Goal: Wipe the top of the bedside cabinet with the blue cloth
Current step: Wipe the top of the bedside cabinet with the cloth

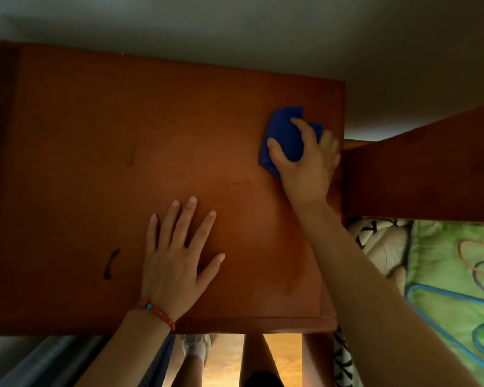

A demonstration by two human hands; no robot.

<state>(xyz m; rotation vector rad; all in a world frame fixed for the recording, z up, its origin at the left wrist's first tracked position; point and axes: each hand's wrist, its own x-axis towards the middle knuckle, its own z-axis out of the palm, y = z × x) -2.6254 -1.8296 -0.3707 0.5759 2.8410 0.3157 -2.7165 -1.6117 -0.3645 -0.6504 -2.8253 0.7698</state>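
Observation:
The bedside cabinet's brown wooden top (95, 163) fills most of the head view. My right hand (308, 160) presses the bunched blue cloth (284, 135) onto the top close to its right edge, fingers curled over the cloth. My left hand (176, 258) lies flat on the wood near the front edge, fingers spread, holding nothing; a red and blue bead bracelet sits on its wrist. Dark marks show on the wood at the left, one near the front and a fainter one further back.
A wooden headboard (430, 169) adjoins the cabinet on the right, with a green patterned bedcover (444, 275) and a pillow (380, 244) below it. A white wall (235, 29) runs behind the cabinet. My legs and the wooden floor (224, 361) show below the front edge.

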